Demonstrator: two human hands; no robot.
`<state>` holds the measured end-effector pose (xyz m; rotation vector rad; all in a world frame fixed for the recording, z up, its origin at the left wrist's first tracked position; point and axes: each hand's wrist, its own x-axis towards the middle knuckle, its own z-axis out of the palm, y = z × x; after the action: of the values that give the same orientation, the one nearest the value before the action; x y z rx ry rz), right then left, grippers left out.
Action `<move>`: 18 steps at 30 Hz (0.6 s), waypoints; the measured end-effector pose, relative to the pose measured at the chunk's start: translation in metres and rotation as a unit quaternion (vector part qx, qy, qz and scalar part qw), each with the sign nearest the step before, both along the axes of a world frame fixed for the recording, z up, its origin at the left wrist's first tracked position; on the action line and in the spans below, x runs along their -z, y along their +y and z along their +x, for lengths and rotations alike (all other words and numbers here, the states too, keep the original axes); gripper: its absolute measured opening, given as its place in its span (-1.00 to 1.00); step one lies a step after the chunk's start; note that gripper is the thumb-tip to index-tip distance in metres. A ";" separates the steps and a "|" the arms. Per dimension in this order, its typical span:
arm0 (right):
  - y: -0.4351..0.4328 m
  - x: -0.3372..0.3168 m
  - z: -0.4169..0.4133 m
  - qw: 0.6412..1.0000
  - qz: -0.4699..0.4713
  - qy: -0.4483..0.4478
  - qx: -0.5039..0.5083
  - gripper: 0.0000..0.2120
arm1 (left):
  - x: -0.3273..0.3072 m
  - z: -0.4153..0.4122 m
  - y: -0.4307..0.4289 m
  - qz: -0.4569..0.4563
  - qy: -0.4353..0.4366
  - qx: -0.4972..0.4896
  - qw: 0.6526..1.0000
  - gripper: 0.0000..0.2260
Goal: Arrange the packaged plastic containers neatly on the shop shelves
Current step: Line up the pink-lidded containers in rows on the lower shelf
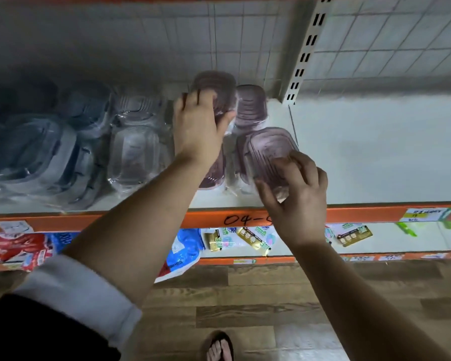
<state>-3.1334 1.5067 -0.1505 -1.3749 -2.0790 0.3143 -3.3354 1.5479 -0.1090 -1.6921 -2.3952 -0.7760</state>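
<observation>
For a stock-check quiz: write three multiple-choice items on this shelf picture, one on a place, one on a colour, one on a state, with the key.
1. Where do the purple containers stand relative to the clear containers?
A) to their left
B) to their right
C) on the floor

2. What colour is the shelf's front edge?
A) orange
B) green
C) black

3. What is the right hand doing?
A) hanging idle
B) gripping the nearest purple container
C) lying flat on the floor

Key:
1 B, the purple packs sit right of the clear ones.
2 A, the lip with "04-" written on it is orange.
3 B, its fingers curl round that container's near end.
</observation>
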 end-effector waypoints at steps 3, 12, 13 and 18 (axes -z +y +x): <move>-0.004 0.003 -0.002 0.999 0.008 0.031 0.002 -0.57 | -0.002 -0.007 0.016 0.003 0.021 -0.013 1.000 -0.55; 0.006 0.003 -0.011 0.998 -0.002 0.065 0.015 -0.68 | 0.024 -0.017 0.026 -0.142 0.023 -0.020 0.989 -0.50; 0.009 0.003 -0.012 0.998 -0.003 0.065 0.016 -0.68 | 0.026 -0.017 0.021 -0.148 0.030 -0.006 0.988 -0.49; 0.035 -0.002 -0.027 0.997 0.011 0.071 0.037 -0.69 | 0.027 -0.012 -0.008 -0.063 0.037 0.055 0.996 -0.55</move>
<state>-3.1602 1.5419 -0.1487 -1.3730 -1.9064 0.3460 -3.3470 1.5396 -0.1358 -1.8792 -2.3642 -0.5754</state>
